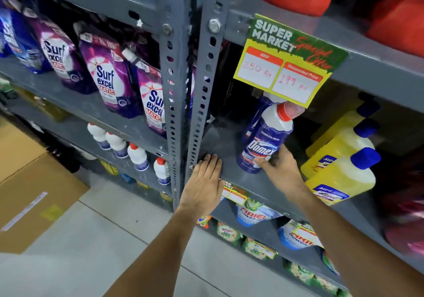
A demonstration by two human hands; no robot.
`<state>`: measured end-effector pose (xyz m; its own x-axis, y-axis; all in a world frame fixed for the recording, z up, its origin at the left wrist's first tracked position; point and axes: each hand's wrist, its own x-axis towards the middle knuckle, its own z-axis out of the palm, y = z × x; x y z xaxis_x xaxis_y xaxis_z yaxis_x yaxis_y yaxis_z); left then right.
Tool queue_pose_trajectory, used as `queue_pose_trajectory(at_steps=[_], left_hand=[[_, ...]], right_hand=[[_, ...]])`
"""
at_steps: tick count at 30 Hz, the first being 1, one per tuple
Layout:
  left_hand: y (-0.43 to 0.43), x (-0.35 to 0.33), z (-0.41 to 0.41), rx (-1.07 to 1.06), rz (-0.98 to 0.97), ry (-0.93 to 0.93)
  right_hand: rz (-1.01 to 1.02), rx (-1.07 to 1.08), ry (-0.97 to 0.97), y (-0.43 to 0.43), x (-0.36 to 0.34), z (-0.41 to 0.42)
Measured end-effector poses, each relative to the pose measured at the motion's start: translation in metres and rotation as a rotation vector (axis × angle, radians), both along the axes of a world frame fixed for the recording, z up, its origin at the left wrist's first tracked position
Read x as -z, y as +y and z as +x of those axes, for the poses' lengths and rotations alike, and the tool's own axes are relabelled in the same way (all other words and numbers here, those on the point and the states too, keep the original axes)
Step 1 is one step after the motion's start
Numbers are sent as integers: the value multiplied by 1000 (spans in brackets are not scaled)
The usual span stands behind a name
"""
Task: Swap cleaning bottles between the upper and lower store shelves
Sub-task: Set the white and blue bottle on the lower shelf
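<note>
A blue and white Domex bottle with a red cap stands on the grey middle shelf, and my right hand grips its lower part from the right. A second Domex bottle stands just behind it, partly hidden. My left hand lies flat, fingers apart, on the shelf's front edge beside the upright post, holding nothing. Several small white bottles with red caps stand in a row on the lower shelf of the left bay.
Yellow bottles with blue caps crowd the shelf just right of the Domex. A yellow price sign hangs from the shelf above. Purple Surf Excel pouches fill the left bay. Ariel pouches sit below. Cardboard boxes stand on the floor.
</note>
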<state>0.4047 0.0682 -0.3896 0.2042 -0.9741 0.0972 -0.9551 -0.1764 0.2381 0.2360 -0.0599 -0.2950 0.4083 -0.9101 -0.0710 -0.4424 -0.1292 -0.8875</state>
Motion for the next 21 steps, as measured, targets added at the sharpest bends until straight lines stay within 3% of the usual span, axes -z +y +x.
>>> queue_pose_trajectory(at_steps=[21], left_hand=[[0, 1, 0, -7, -16, 25]], right_hand=[[-14, -56, 19, 5, -5, 6]])
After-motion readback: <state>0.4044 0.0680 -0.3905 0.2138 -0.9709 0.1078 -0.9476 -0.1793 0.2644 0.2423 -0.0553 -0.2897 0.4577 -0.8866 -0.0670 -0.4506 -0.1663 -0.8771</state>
